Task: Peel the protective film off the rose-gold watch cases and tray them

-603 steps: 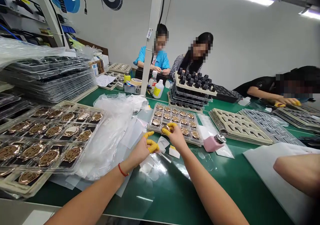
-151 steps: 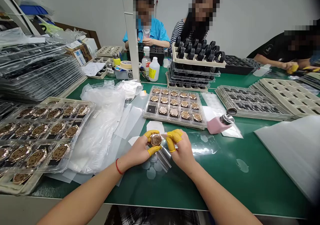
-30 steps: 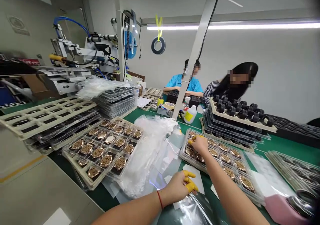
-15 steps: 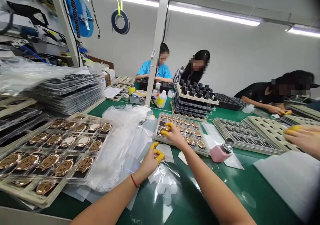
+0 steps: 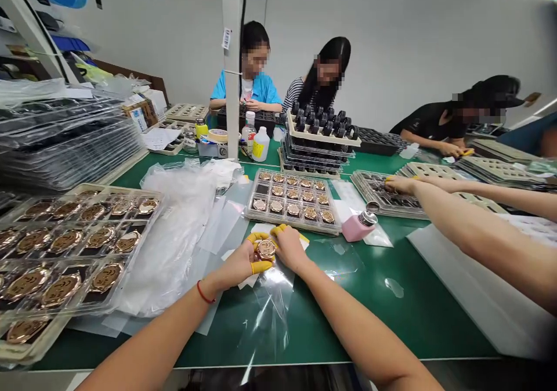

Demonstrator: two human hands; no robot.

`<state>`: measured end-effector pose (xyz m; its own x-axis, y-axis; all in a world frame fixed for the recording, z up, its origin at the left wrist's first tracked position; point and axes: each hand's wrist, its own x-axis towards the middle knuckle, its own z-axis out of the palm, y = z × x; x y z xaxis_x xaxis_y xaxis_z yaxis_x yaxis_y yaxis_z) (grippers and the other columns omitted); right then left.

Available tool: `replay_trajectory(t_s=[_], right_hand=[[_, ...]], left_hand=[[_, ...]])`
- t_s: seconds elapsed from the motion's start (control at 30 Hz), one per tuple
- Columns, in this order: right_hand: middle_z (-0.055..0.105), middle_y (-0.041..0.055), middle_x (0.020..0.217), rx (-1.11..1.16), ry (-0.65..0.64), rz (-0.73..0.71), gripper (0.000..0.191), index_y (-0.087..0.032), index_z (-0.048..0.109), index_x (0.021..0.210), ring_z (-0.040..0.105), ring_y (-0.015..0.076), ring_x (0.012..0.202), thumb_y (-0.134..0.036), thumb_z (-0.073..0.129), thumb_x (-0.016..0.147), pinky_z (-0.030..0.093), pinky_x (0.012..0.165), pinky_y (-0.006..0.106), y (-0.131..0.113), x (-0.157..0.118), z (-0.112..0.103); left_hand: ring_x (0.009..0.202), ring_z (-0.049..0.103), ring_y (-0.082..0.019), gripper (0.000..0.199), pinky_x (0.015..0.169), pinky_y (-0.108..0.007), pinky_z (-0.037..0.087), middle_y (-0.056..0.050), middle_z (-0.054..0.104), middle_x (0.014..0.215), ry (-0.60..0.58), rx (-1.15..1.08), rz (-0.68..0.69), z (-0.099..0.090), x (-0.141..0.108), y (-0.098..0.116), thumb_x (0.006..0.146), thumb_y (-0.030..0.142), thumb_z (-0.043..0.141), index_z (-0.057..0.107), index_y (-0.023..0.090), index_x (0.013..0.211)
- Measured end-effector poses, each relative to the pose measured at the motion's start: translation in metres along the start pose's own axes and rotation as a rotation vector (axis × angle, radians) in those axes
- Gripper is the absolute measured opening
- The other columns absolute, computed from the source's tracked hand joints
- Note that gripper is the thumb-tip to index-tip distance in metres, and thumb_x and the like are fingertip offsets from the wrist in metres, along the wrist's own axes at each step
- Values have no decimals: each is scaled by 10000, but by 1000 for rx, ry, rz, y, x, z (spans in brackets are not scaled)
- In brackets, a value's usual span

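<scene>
Left hand (image 5: 239, 264) has the rose-gold watch case (image 5: 266, 249) gripped between yellow-capped fingers (image 5: 261, 267), marked face to the camera. Case is up off the desk (image 5: 348, 321), in front of the clear tray (image 5: 292, 226). Right hand (image 5: 292, 248) is right beside it, fingers bent in at the case's upper right edge; can't tell if they pinch anything, tips partly hidden.

Clear tray carries rows of similar cases; black liner shows in the leftmost compartment, middle row. Pink bottle (image 5: 357, 228) sits just beside the tray's right front corner, metal top on. Clear film (image 5: 270, 315) lies on the desk below the hands, glare on it.

Left side: crumpled plastic bag (image 5: 174, 240), then a larger-looking tray of the same cases (image 5: 154, 205), overlapping a cream tray (image 5: 47, 344) underneath. Behind the clear tray: cream tray of black watches (image 5: 348, 141) on a stack.

Far right: a co-worker's hand (image 5: 402, 185) is over the tray stack (image 5: 387, 210).
</scene>
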<state>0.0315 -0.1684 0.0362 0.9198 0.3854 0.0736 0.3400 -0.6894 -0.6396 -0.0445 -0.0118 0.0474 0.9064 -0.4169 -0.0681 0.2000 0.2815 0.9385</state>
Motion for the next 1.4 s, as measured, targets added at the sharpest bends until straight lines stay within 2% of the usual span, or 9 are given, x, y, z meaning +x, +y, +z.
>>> replay_trajectory(t_s=[0.13,0.33,0.5,0.7,0.83,0.97,1.13,1.27,1.4], right_hand=[[592,43,814,-65,46,-96,95,-176,575,742,501,188,838,-106,511,728,341,789,334,-7,-15,-21],[602,34,921,-36,104,-533,120,-218,606,866,474,177,876,-163,505,829,306,882,379,-24,-47,-22],[593,29,843,4,173,-468,144,-240,653,871,450,171,816,-203,516,852,328,754,345,-17,-48,-5],[611,3,835,5,261,-472,155,-276,661,846,464,181,860,-180,542,823,291,840,392,-13,-42,-5],[623,15,850,105,433,-210,96,-240,631,859,496,188,867,-246,537,843,341,836,383,-4,-35,-17],[594,60,1059,45,508,-209,223,-234,579,1063,457,221,1048,-257,501,855,330,933,426,-12,-45,-21],[589,97,1084,153,118,-160,405,-196,552,1133,494,249,1015,-371,609,773,365,920,449,-28,-60,-10],[637,33,864,563,-303,-25,226,-191,630,896,572,172,805,-372,510,831,457,763,324,-32,-57,-6],[624,15,702,865,-589,21,325,-162,622,735,580,135,684,-387,432,871,465,762,312,-31,-54,-12]], left_hand=[[885,566,-146,476,838,-336,442,-43,534,1018,-12,52,-20,-4,-2,-1,773,216,635,358,202,1160],[1054,542,-199,473,901,-346,454,-88,499,1218,6,235,47,-2,-1,-9,801,227,589,386,219,1228],[1031,573,-198,471,897,-340,475,-87,536,1199,59,264,55,-1,-1,-12,806,235,583,389,217,1234],[1043,577,-198,490,880,-315,489,-94,524,1234,102,319,67,-2,0,-14,799,234,595,385,221,1242],[985,613,-187,490,900,-346,486,-82,567,1159,268,232,125,2,2,-15,806,254,592,357,226,1235],[951,623,-189,484,917,-387,483,-77,574,1114,484,253,316,1,3,-16,793,263,609,369,229,1211],[1012,604,-208,454,926,-391,481,-90,550,1150,511,296,453,-2,-1,-18,786,245,614,383,226,1176],[955,624,-183,478,921,-379,485,-73,570,1134,474,272,454,0,-5,-15,789,218,612,353,246,1191],[814,646,-141,496,839,-343,528,-84,546,1197,428,209,407,3,-6,-7,790,248,619,325,256,1189]])
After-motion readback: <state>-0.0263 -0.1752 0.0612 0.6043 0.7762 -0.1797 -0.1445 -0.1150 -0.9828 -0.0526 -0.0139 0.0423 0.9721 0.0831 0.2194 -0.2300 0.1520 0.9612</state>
